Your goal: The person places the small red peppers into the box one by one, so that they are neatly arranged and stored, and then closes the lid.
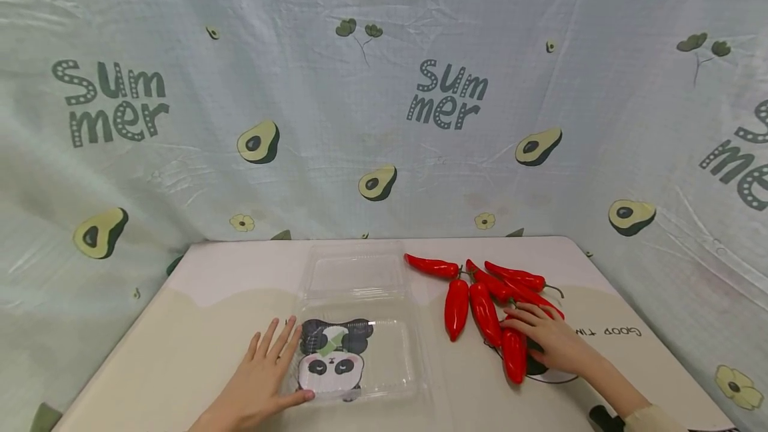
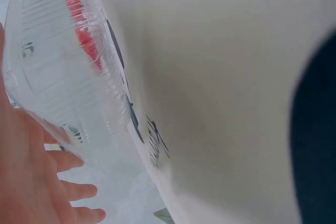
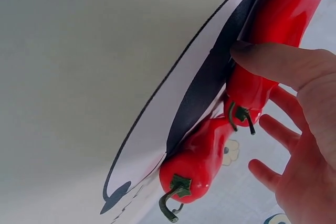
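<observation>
The left hand lies with its fingers straight and spread along the left side of a clear plastic box, its thumb reaching over the near left corner; I cannot tell how firmly it touches. The box stands on the desk in front of the person, and its hinged lid is laid open toward the far edge. A printed panda shows through the left part of the clear base.

To the right of the box, red peppers lie in a loose cluster, some touching. The right hand is over the near right of that cluster. Its thumb is against one side of the nearest pepper, while its other fingers, slightly bent and apart, reach past the far side; I cannot tell whether they pinch it. That pepper has its stem end by the hand and its rounded tip toward the person. Another pepper shows its curled green stem in the right wrist view.

Upside-down lettering is printed beyond the right hand, a pale sleeve covers that forearm, and a curtain printed with avocados hangs behind the desk.
</observation>
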`<state>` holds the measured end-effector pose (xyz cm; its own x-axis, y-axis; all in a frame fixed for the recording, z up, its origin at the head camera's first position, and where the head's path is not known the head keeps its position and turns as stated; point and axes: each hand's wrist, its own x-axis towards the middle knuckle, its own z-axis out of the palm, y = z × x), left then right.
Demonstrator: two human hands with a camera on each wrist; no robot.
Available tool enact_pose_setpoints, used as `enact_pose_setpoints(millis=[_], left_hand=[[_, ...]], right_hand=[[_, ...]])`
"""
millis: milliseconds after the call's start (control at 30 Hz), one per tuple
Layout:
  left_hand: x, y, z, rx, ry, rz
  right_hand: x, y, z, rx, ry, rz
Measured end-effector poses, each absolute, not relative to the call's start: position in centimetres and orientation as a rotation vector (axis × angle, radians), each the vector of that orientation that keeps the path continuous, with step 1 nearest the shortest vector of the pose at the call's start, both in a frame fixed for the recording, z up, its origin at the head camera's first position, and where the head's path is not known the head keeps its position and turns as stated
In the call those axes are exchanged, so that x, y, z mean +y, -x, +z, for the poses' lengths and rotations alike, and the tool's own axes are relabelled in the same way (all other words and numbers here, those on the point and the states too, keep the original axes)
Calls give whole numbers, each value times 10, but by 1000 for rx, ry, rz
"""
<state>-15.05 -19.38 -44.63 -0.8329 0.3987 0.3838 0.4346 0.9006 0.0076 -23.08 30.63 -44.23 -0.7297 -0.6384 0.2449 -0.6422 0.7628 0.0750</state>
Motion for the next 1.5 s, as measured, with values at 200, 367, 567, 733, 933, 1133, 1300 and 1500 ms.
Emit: enact_pose_setpoints(millis=[200,367,567,733,933,1133,1300,1500], left_hand=[[-192,154,-442,-2712,607,-144],[-190,155,-439,-2720,605,-167],[-189,157,-438,-2736,584,-174],[-189,156,-438,-2743,574,-182],[-189,156,-439,-2759,566,-174],[-190,155,-441,-2761,554,-182],[-191,153,-444,-2716,577,-151],[-190,154,-443,-2706,584,-153]], right_hand=[[306,231,-439,-2768,-976,36],[307,233,-438,-2784,-970,29],[308,236,-437,-2735,-999,19],[309,238,-437,-2711,-1003,13],[309,238,-437,-2713,-996,16],[308,238,-437,-2727,-961,24],[309,235,-438,-2739,-911,35],[308,233,-437,-2705,-867,73]])
